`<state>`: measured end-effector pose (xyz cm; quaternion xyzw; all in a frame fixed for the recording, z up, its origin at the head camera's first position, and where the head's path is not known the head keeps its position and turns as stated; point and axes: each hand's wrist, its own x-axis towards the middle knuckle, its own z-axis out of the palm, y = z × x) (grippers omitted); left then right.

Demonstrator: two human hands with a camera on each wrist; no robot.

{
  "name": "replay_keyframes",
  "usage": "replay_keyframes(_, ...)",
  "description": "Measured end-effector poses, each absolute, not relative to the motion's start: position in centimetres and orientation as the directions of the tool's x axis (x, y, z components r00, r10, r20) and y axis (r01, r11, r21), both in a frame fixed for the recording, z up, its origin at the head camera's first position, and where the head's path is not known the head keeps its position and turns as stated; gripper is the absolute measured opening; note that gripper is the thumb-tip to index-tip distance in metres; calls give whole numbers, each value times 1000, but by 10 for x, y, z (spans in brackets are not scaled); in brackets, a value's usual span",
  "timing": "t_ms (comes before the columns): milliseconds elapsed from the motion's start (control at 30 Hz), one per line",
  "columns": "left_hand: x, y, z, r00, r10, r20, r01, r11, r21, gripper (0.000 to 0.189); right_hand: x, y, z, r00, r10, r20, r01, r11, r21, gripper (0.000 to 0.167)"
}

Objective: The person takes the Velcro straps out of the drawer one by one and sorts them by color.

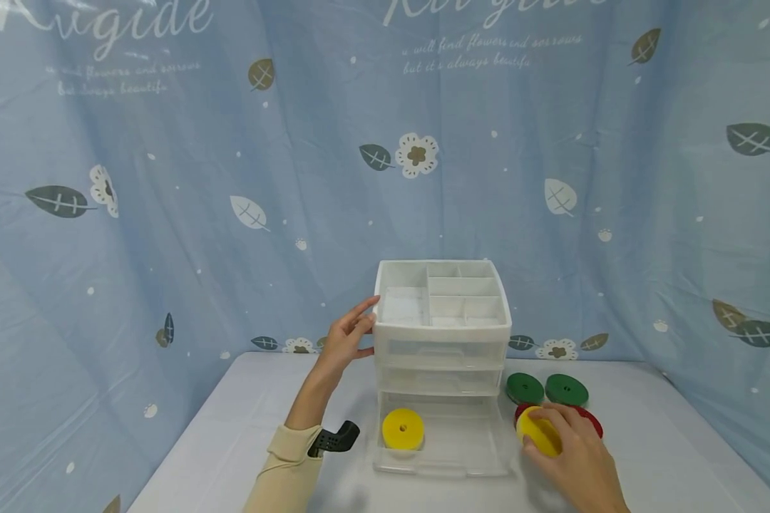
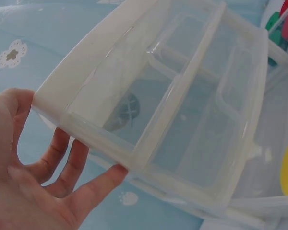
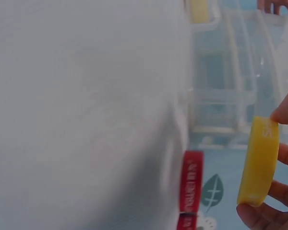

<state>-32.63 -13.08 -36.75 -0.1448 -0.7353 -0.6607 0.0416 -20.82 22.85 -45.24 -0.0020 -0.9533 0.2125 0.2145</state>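
A white drawer unit (image 1: pixel 441 333) stands on the table, its bottom drawer (image 1: pixel 465 436) pulled out. One yellow disc (image 1: pixel 403 429) with a small centre hole lies at that drawer's left. My left hand (image 1: pixel 346 335) touches the unit's left side with spread fingertips; in the left wrist view the fingers (image 2: pixel 103 184) rest along the side edge of the clear drawers. To the right of the drawer, my right hand (image 1: pixel 574 449) pinches another yellow disc (image 1: pixel 539 433) by its rim, tilted, above the red discs. Pale lettering shows on its rim (image 3: pixel 260 163) in the right wrist view.
Two green discs (image 1: pixel 567 390) lie on the white tabletop (image 1: pixel 654 427) right of the unit, with red discs (image 1: pixel 590 420) in front, partly hidden by my right hand. The unit's top tray (image 1: pixel 403 305) has several compartments. A patterned blue curtain (image 1: pixel 334 214) hangs behind.
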Motion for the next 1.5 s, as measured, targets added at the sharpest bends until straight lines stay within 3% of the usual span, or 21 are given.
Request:
replay_keyframes(333, -327, -132, -368, -953, 160, 256, 272, 89, 958, 36, -206, 243, -472, -978, 64, 197, -15, 927, -375, 47)
replay_keyframes(633, -325, -131, -367, -956, 152, 251, 267, 93, 959, 36, -213, 245, -471, -1000, -6, -3, -5, 951, -308, 64)
replay_keyframes(767, -326, -131, -367, -956, 155, 249, 265, 90, 960, 37, -216, 246, -467, -997, -27, -70, -4, 953, -302, 63)
replay_keyframes(1500, -325, -131, -367, -955, 161, 249, 266, 90, 960, 35, -222, 246, -459, -987, -107, -122, -76, 968, -240, 61)
